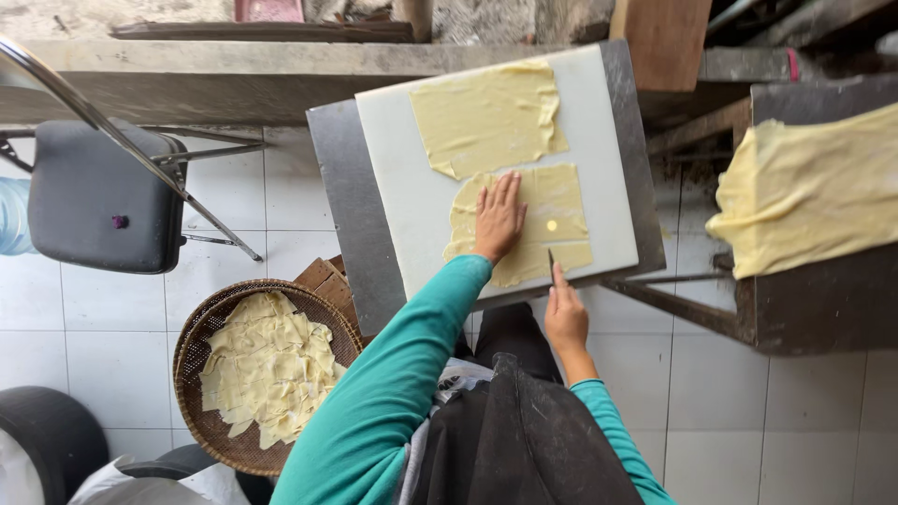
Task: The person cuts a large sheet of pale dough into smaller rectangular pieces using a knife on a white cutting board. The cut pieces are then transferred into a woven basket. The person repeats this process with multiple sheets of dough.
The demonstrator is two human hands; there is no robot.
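My left hand (498,217) lies flat, fingers apart, on the nearer sheet of pale yellow dough (558,224) on a white cutting board (412,192). My right hand (565,316) is closed around a thin knife (551,262), whose blade tip touches the near edge of that sheet. A second, larger dough sheet (486,117) lies farther back on the board. Both arms wear teal sleeves.
The board rests on a small grey metal table (341,187). A round woven basket (201,337) of cut dough pieces sits on the tiled floor at left. A grey chair (103,196) stands beyond it. More dough (809,192) hangs over a stand at right.
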